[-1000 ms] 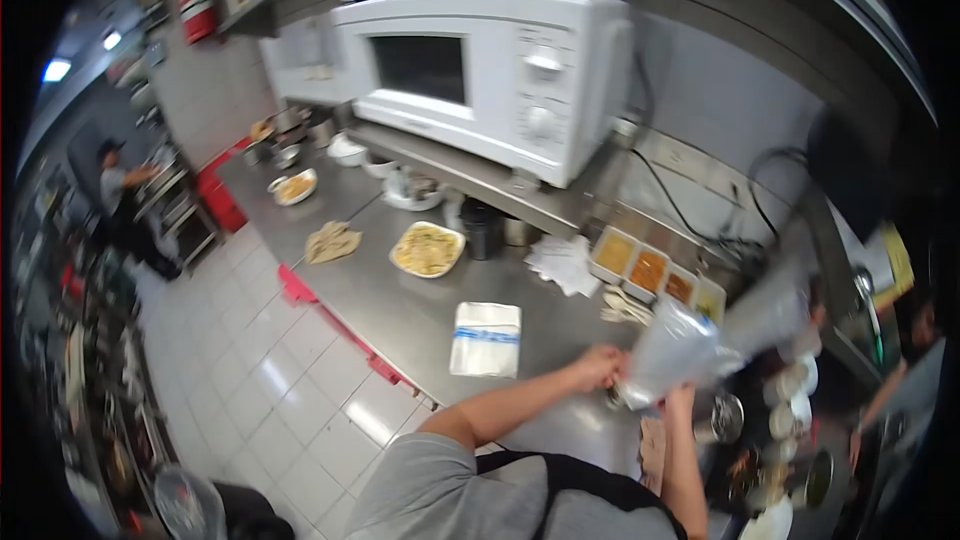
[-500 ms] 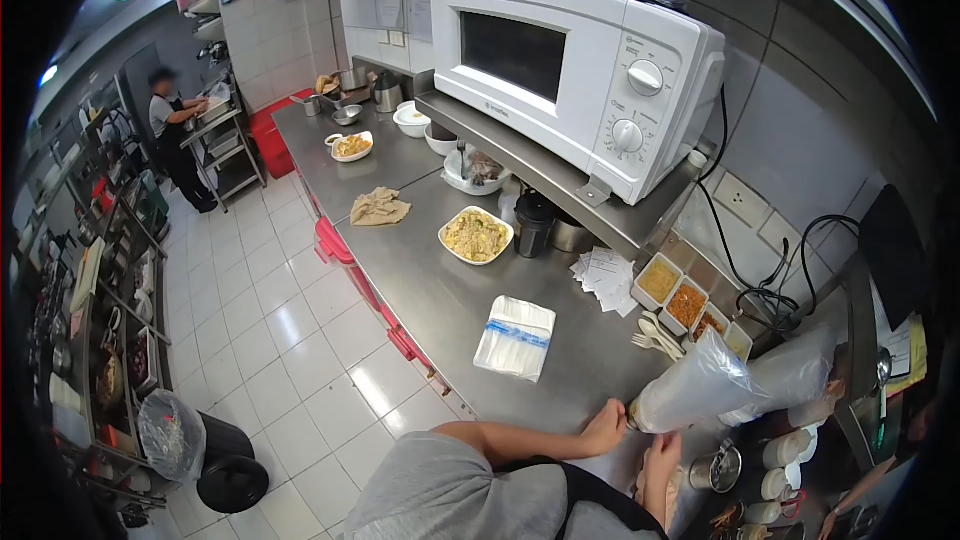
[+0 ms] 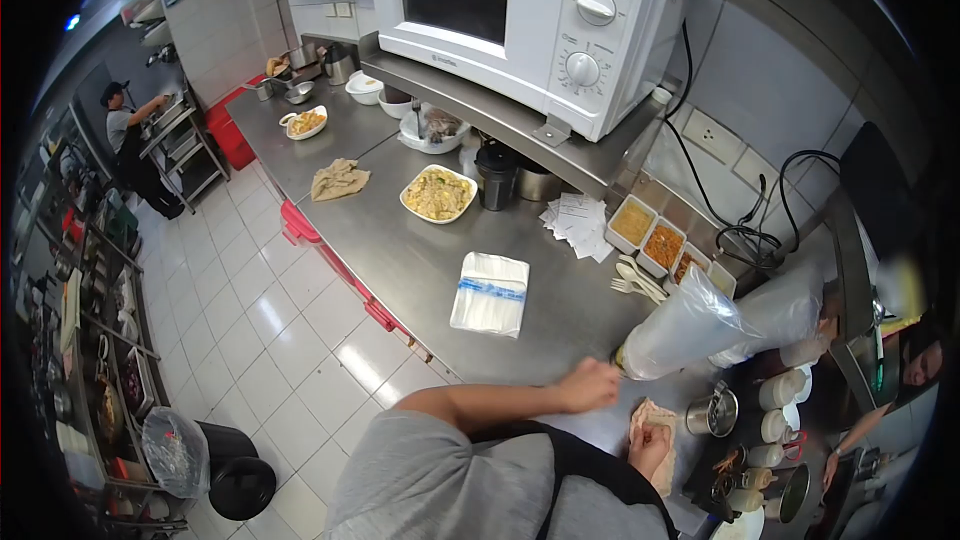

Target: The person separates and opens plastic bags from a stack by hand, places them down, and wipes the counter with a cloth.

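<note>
Under the bent fingers of the right hand (image 3: 650, 448), a tan cloth (image 3: 640, 418), pale, wrinkled and bunched, lying flat by the near edge of the steel bench (image 3: 565, 325); cannot tell whether pinched in that grip or merely pressed. Left hand (image 3: 590, 386) blurred, curled above the bench just beside the base of a clear plastic bag (image 3: 683, 328), glossy, tall and leaning; cannot tell whether clenched or loose. Towards the far edge, small white tubs (image 3: 633, 222), one with yellowish crumbs, the next with orange ones. Further left, between near and far edges, a square white bowl (image 3: 438, 194) full of yellow, rice-like food. Towards the left end, a smaller white dish (image 3: 303, 122) with orange-yellow food. Beside the tan cloth, a small steel pot (image 3: 712, 412), contents too unclear to tell.
</note>
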### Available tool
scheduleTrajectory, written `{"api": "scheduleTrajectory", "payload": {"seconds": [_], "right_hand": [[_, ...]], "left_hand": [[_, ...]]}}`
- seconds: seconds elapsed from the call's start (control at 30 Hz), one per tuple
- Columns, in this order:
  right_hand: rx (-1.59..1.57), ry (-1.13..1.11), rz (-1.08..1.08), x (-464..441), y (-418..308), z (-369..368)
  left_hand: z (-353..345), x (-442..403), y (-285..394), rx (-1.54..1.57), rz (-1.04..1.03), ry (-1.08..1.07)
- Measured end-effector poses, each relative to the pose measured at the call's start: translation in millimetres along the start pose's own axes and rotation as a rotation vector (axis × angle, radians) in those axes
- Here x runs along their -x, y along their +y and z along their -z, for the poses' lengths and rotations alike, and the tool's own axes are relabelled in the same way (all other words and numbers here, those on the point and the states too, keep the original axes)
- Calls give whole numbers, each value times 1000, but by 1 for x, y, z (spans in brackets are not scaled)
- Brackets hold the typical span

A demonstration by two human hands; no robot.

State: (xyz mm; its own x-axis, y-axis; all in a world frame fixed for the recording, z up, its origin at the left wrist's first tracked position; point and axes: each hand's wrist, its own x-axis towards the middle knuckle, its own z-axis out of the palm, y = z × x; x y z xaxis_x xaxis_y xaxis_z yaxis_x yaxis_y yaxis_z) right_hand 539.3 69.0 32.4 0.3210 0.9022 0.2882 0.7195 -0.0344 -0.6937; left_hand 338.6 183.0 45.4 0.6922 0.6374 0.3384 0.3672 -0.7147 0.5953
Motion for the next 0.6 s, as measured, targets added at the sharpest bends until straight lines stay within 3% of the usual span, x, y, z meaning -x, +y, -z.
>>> {"api": "scheduleTrajectory", "payload": {"seconds": [0.1, 0.17, 0.2, 0.23, 0.33, 0.4, 0.43, 0.5, 0.53, 0.6], "right_hand": [[-29, 33, -25, -2, -5, 1], [-28, 65, -9, -1, -1, -3], [-41, 74, -9, -2, 0, -5], [-54, 81, -9, -3, -2, -7], [123, 152, 378, -12, -25, -16], [10, -51, 340, -15, -56, -21], [-48, -148, 319, -18, -72, -26], [-419, -618, -78, -27, -97, -37], [-665, -765, -237, -33, -112, -40], [-1197, -960, -490, -45, -146, -40]], "left_hand": [[66, 28, -36, -252, 254, 435], [93, 54, -61, -607, 636, 595], [97, 66, -88, -682, 821, 546], [113, 78, -89, -660, 828, 513], [141, 76, -84, -530, 713, 438], [147, 56, -72, -334, 695, 415], [147, 46, -62, -145, 660, 550], [148, 24, -37, 242, 571, 797], [150, 15, -23, 381, 374, 913], [148, 11, 4, 617, 240, 1003]]}}
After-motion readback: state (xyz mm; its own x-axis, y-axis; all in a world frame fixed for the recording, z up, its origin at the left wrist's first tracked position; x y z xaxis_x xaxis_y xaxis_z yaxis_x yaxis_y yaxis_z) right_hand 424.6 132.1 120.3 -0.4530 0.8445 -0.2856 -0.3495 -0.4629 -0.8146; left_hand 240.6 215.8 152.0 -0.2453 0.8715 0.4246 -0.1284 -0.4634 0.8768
